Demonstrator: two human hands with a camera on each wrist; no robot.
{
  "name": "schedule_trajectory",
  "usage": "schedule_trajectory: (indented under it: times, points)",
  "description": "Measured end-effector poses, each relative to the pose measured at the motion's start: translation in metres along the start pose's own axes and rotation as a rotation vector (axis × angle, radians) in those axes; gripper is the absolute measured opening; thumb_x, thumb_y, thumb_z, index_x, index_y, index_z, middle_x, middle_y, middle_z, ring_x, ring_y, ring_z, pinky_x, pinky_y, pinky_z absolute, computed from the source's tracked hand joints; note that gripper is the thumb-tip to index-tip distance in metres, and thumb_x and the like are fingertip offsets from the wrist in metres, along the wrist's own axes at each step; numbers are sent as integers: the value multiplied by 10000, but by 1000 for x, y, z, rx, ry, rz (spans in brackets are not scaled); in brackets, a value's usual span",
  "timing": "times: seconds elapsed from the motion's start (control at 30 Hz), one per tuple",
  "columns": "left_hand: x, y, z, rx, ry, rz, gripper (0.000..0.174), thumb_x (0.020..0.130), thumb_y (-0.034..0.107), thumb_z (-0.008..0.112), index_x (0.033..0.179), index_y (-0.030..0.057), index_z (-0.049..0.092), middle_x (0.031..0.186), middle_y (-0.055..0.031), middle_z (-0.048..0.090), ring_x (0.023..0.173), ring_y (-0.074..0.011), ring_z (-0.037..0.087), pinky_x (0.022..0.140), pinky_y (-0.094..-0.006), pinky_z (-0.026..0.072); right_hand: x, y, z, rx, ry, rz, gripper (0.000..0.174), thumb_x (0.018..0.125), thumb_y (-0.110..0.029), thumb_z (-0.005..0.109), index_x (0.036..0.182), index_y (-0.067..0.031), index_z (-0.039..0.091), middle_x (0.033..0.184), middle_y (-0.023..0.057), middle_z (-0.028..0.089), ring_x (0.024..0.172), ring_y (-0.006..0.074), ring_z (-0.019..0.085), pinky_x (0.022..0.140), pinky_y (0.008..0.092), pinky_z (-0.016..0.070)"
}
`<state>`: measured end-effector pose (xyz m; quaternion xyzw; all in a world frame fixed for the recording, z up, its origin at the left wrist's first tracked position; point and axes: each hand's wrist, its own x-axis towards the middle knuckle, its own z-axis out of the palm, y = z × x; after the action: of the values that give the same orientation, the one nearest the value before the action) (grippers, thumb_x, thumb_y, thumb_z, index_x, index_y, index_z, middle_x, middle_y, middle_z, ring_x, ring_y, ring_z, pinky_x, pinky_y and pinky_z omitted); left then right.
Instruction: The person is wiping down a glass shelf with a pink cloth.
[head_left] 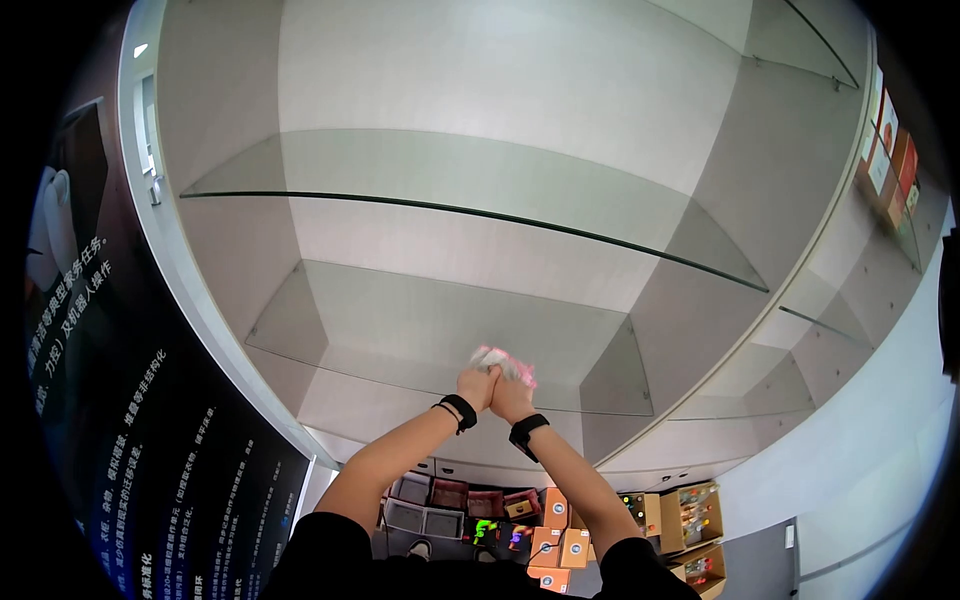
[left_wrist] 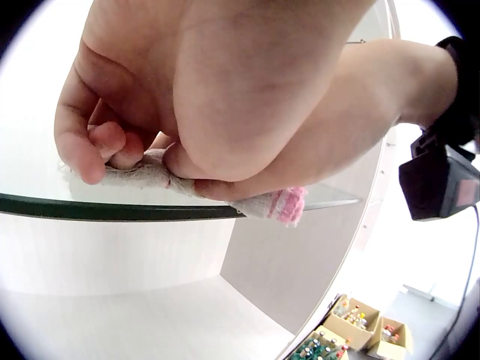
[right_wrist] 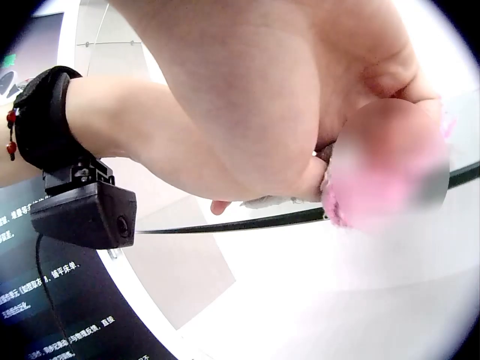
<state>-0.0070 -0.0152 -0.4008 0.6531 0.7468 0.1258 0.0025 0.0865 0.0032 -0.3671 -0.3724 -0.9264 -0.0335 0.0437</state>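
Note:
A crumpled grey-white cloth with pink parts (head_left: 515, 366) lies at the front of the lower glass shelf (head_left: 400, 340), bunched under both hands. My left hand (head_left: 476, 389) holds it with curled fingers; in the left wrist view, the fingertips (left_wrist: 94, 166) press the grey-white cloth (left_wrist: 154, 176) just above the shelf's dark front edge (left_wrist: 112, 210). Beside it, my right hand (head_left: 513, 400) grips the cloth's pink end, which hangs over the edge. In the right wrist view that pink end (right_wrist: 341, 212) is partly blurred.
Higher up, another glass shelf (head_left: 480, 212) spans the cabinet. A dark printed banner (head_left: 150, 400) stands left. Below on the floor are baskets (head_left: 410, 518), orange boxes (head_left: 574, 548) and cartons with bottles (head_left: 690, 515). Side shelves (head_left: 745, 385) lie right.

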Motion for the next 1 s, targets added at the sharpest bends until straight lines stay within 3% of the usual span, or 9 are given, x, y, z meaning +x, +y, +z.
schedule_trajectory:
  times: [0.13, 0.2, 0.23, 0.3, 0.53, 1.0]
  points:
    - [1, -1, -1, 3, -48, 6, 293, 677, 177, 421, 952, 103, 348, 739, -99, 542, 678, -255, 529, 540, -366, 407, 0, 0, -3, 0, -31, 18, 383, 689, -171, 403, 1030, -41, 286, 680, 92, 563, 587, 217, 556, 510, 330, 419]
    - [2, -2, 0, -8, -11, 26, 307, 678, 183, 420, 961, 97, 338, 726, -95, 546, 680, -253, 531, 540, -362, 407, 5, 0, 4, 179, -139, 115, 457, 670, -168, 431, 1081, -82, 249, 715, 107, 555, 648, 256, 548, 732, 440, 333]
    - [2, -2, -2, -5, -13, 29, 307, 678, 183, 420, 961, 97, 338, 726, -95, 546, 680, -253, 531, 540, -362, 407, 6, 1, 7, 182, -138, 118, 457, 670, -168, 431, 1081, -82, 249, 715, 107, 555, 648, 256, 548, 732, 440, 333]
    - [2, 0, -6, 19, -55, 38, 317, 683, 188, 412, 966, 76, 327, 704, -99, 548, 667, -251, 536, 536, -361, 408, 6, 3, 10, 161, -116, 87, 445, 672, -170, 431, 1069, -81, 251, 711, 104, 556, 638, 251, 549, 623, 408, 390]
    - [0, 1, -6, 18, -35, 54, 329, 690, 188, 396, 975, 48, 309, 683, -112, 547, 636, -255, 539, 524, -362, 408, 4, 2, 7, 133, -118, 94, 432, 673, -168, 430, 1056, -73, 255, 710, 99, 558, 643, 251, 549, 639, 406, 386]
    - [-3, 0, -5, 26, -21, 66, 333, 691, 189, 400, 998, 87, 319, 697, -106, 548, 634, -264, 537, 527, -361, 414, 3, 1, 7, 103, -147, 66, 504, 672, -167, 418, 1121, -75, 209, 727, 104, 562, 643, 239, 552, 663, 408, 375]
